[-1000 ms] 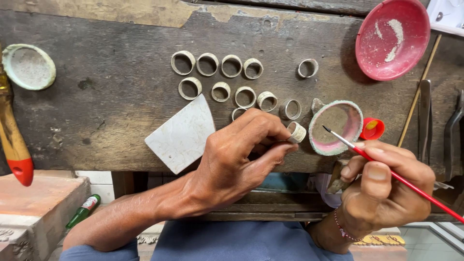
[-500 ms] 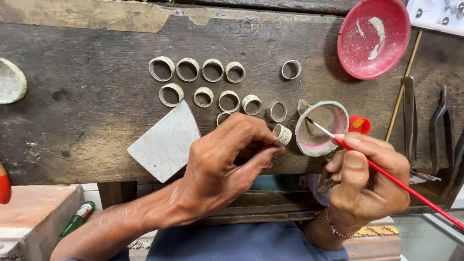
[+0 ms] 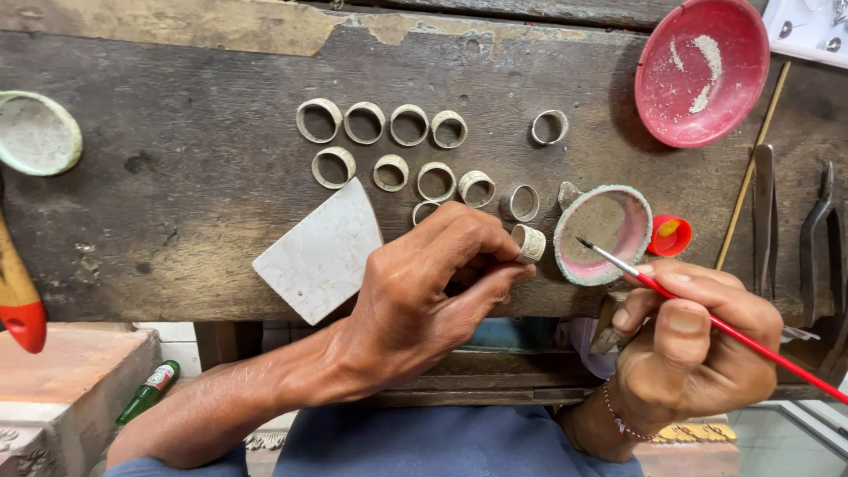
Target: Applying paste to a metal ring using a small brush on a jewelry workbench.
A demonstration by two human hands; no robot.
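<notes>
I've got the small pale metal ring (image 3: 530, 242) pinched in my left hand (image 3: 424, 291) fingertips, near edge of the worn wooden bench (image 3: 177, 203), right hand (image 3: 689, 340) gripping a thin red-handled brush (image 3: 707, 318), tip over the small pink-lined dish (image 3: 603, 234) just right

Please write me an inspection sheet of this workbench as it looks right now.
Surface: worn dark wooden bench, scratched, paint flaking at far edge.
Job's things: ring pinched in left hand; red-handled brush in right hand, tip over small pink-lined dish.
Clutter: loose rings in rows, white tile shard, red bowl with powder, red cap, pliers, pale dish.
Grippers: both hands closed on their items.
Cables: nothing seen.
Surroundings: green bottle below bench.
</notes>
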